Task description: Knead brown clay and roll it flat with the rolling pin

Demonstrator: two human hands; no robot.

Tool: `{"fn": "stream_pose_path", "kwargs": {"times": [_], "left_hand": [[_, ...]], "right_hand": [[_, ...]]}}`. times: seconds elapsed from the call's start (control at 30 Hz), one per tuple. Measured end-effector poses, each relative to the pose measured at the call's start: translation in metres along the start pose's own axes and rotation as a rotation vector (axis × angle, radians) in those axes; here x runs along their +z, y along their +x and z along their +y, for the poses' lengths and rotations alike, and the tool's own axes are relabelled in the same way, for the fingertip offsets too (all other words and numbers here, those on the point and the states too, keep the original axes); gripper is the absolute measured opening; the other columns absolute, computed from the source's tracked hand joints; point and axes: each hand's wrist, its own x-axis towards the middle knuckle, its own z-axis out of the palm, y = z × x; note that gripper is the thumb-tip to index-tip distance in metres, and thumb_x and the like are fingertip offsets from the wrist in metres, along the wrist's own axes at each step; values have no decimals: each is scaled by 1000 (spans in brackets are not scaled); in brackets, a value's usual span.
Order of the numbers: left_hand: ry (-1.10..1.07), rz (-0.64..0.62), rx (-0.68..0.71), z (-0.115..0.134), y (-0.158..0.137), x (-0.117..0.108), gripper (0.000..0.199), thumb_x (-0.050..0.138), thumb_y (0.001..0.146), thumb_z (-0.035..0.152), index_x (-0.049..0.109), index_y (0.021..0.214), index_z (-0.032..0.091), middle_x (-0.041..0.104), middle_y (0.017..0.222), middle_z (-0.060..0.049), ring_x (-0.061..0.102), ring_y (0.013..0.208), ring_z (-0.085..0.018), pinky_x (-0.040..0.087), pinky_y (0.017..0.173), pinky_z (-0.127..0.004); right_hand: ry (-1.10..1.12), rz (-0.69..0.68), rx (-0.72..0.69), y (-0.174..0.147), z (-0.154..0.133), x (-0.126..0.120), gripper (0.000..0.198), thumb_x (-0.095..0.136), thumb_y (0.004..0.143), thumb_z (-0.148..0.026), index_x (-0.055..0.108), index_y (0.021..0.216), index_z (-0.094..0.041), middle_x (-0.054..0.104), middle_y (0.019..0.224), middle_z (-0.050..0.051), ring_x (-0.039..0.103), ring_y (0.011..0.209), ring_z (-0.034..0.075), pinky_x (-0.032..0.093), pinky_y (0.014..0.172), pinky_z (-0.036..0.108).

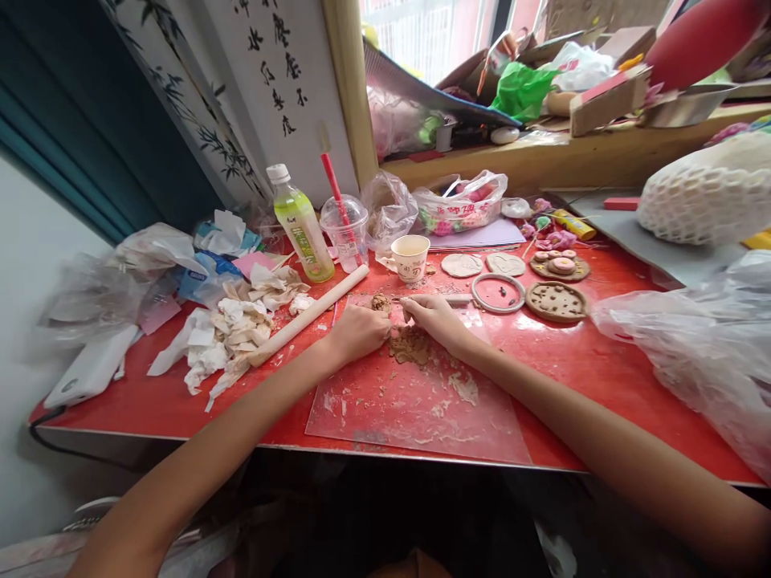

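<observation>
My left hand (360, 331) is closed into a loose fist, and a rough brown lump of clay (381, 303) sticks out at its far side. Just to its right, my right hand (437, 321) has its fingers bent and pressed together; what they pinch, if anything, is hidden. Crumbly brown clay (410, 345) lies between and below the hands on a clear plastic sheet (415, 417), which is smeared with pale scraps. Behind the right hand lies a greyish stick-like piece (456, 299), partly covered by the fingers.
A long pale rolling pin (313, 315) lies left, beside crumpled tissues (234, 337). A paper cup (410, 258), plastic cup (344, 229) and drink bottle (304, 229) stand behind. Rightward are a ring (497, 294), round clay pieces (556, 302) and a plastic bag (692, 337).
</observation>
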Motion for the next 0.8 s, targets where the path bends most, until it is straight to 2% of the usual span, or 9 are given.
{"fn": "stream_pose_path", "kwargs": {"times": [0.17, 0.27, 0.33, 0.43, 0.53, 0.63, 0.7, 0.8], "left_hand": [[9, 46, 11, 13, 8, 5, 27, 39, 81, 9, 62, 69, 12, 63, 66, -8, 56, 56, -16, 31, 48, -26], [22, 81, 23, 12, 9, 0, 26, 41, 82, 10, 61, 65, 13, 61, 64, -7, 54, 56, -15, 33, 51, -26], [39, 121, 3, 9, 8, -6, 28, 40, 85, 14, 61, 67, 13, 61, 66, -8, 55, 62, -17, 37, 57, -29], [99, 217, -56, 3, 3, -11, 30, 35, 91, 20, 63, 82, 13, 62, 82, -12, 55, 85, -24, 39, 74, -37], [124, 286, -21, -1, -8, -8, 27, 37, 91, 16, 61, 102, 17, 61, 108, -11, 48, 108, -25, 32, 92, -42], [25, 240, 0, -3, -22, 2, 42, 39, 84, 3, 56, 117, 22, 50, 130, -5, 34, 124, -27, 20, 103, -47], [-65, 191, -9, -3, -27, 9, 49, 38, 80, -1, 55, 120, 23, 45, 136, -4, 28, 128, -28, 17, 104, -51], [-172, 173, 15, -1, -27, 15, 49, 38, 80, -1, 56, 120, 21, 43, 137, -6, 24, 130, -28, 15, 106, -54]], "right_hand": [[2, 7, -8, 1, 2, 2, 33, 41, 82, -39, 47, 57, -18, 41, 55, -4, 38, 55, 11, 29, 56, 25], [2, 28, 0, 0, 0, 1, 33, 40, 83, -39, 47, 58, -18, 41, 55, -4, 39, 55, 11, 29, 55, 25], [5, 38, 6, -1, -1, 0, 33, 39, 83, -39, 45, 59, -18, 41, 55, -4, 40, 55, 11, 30, 56, 24], [17, 31, 19, -2, -3, -2, 33, 41, 83, -39, 44, 57, -18, 41, 55, -4, 39, 54, 10, 30, 55, 24], [29, 23, 33, -2, -4, -4, 34, 42, 83, -39, 45, 57, -17, 40, 54, -4, 38, 54, 10, 29, 54, 24], [29, 12, 45, -2, -4, -6, 36, 41, 84, -38, 45, 56, -17, 39, 52, -4, 36, 51, 9, 27, 53, 24], [30, -4, 51, -3, -4, -8, 38, 40, 86, -38, 44, 55, -18, 37, 51, -5, 32, 49, 8, 25, 51, 24], [50, -20, 50, -3, -4, -7, 38, 39, 87, -39, 44, 55, -18, 34, 50, -5, 29, 47, 8, 23, 49, 24]]}}
